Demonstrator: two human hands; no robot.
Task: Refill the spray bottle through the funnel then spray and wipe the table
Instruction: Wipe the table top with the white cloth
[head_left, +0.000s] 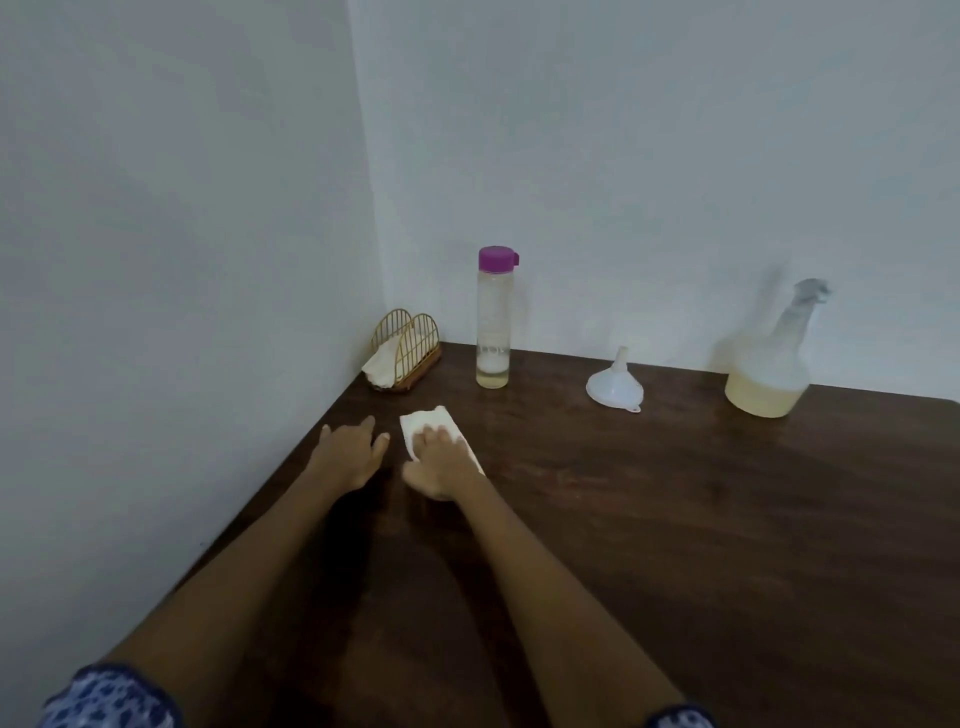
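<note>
My right hand (440, 462) presses flat on a white tissue (426, 423) on the dark wooden table (675, 519), near the far left corner. My left hand (349, 451) lies open on the table just left of it, fingers spread, holding nothing. A clear spray bottle (769, 366) with yellowish liquid in its round base stands at the back right. A white funnel (615, 387) rests upside down, spout up, between the spray bottle and a tall clear bottle (493, 322) with a purple cap, which holds a little liquid.
A gold wire napkin holder (405, 348) with tissues sits in the back left corner against the walls. White walls border the table on the left and at the back. The table's left edge runs diagonally beside my left arm.
</note>
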